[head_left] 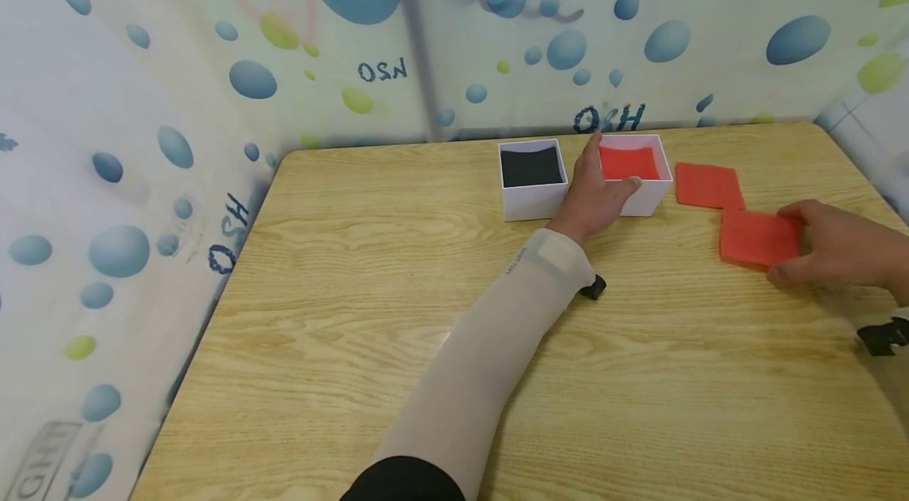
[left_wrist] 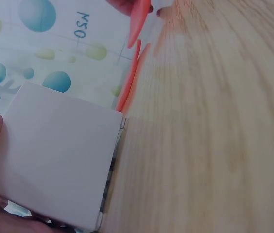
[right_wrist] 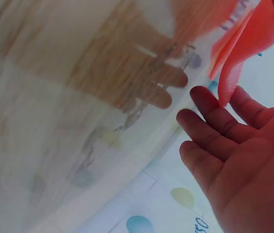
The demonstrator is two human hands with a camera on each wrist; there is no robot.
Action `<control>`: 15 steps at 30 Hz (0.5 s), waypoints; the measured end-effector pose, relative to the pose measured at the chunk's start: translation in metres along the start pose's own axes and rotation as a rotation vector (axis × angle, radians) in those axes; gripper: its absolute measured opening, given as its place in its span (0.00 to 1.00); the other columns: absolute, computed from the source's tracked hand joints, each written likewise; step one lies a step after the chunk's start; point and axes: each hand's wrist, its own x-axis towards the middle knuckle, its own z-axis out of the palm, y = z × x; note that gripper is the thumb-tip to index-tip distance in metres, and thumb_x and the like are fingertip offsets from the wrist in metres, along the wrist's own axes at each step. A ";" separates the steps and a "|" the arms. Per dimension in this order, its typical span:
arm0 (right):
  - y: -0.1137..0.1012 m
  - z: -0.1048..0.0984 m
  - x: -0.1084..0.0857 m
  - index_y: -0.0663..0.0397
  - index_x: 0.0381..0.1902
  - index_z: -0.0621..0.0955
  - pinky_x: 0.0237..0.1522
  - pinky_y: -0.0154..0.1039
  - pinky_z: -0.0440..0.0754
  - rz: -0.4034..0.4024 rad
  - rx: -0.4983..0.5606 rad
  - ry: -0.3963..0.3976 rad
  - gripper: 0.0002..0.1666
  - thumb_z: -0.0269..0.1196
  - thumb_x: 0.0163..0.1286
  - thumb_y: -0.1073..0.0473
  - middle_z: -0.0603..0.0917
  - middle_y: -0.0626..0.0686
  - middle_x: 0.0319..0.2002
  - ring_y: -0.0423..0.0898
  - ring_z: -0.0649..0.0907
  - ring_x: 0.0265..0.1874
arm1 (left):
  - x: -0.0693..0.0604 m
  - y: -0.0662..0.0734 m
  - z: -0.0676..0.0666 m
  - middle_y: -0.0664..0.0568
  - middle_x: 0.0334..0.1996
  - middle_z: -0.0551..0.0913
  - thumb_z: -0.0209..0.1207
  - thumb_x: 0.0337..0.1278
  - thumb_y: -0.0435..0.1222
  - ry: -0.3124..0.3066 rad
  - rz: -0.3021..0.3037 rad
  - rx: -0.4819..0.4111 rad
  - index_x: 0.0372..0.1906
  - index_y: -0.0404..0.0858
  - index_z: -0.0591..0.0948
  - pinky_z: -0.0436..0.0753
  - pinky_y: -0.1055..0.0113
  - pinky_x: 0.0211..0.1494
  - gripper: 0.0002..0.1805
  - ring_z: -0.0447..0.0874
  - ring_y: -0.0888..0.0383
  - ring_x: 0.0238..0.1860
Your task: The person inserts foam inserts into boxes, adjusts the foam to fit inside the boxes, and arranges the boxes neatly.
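Observation:
My left hand (head_left: pixel 591 197) grips a white box (head_left: pixel 645 200) by its left side, the thumb over the front. Folded red cloth (head_left: pixel 628 163) fills the box up to near its rim. In the left wrist view the same box (left_wrist: pixel 54 155) shows a plain white face. At the right, my right hand (head_left: pixel 841 247) pinches a folded red cloth (head_left: pixel 758 239) between thumb and fingers, slightly above the table. Its other fingers are spread below the cloth (right_wrist: pixel 253 43) in the right wrist view. Another flat red cloth (head_left: pixel 708 185) lies on the table between box and right hand.
A second white box (head_left: pixel 534 203) with black cloth (head_left: pixel 531 167) inside stands left of the gripped one. Both are near the back edge of the wooden table (head_left: pixel 341 312). A patterned curtain (head_left: pixel 454 35) hangs behind and at the left side.

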 end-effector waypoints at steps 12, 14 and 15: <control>-0.012 -0.003 -0.008 0.86 0.73 0.54 0.60 0.66 0.77 -0.042 0.224 0.161 0.50 0.70 0.68 0.65 0.63 0.84 0.65 0.80 0.69 0.58 | 0.000 -0.001 0.000 0.65 0.79 0.61 0.66 0.69 0.48 0.000 0.002 -0.011 0.84 0.66 0.48 0.77 0.55 0.73 0.49 0.66 0.61 0.73; -0.015 -0.002 -0.008 0.84 0.74 0.54 0.66 0.42 0.78 -0.062 0.266 0.201 0.48 0.68 0.70 0.66 0.62 0.83 0.66 0.79 0.68 0.59 | -0.001 -0.001 0.000 0.64 0.79 0.61 0.66 0.69 0.47 -0.001 0.004 -0.012 0.84 0.65 0.48 0.77 0.55 0.73 0.49 0.66 0.61 0.72; -0.016 -0.003 -0.008 0.83 0.74 0.54 0.64 0.29 0.76 -0.076 0.290 0.219 0.47 0.68 0.71 0.66 0.62 0.83 0.67 0.79 0.68 0.59 | -0.001 -0.001 0.000 0.64 0.78 0.61 0.66 0.69 0.47 -0.002 0.004 -0.012 0.84 0.65 0.48 0.77 0.55 0.73 0.49 0.66 0.61 0.72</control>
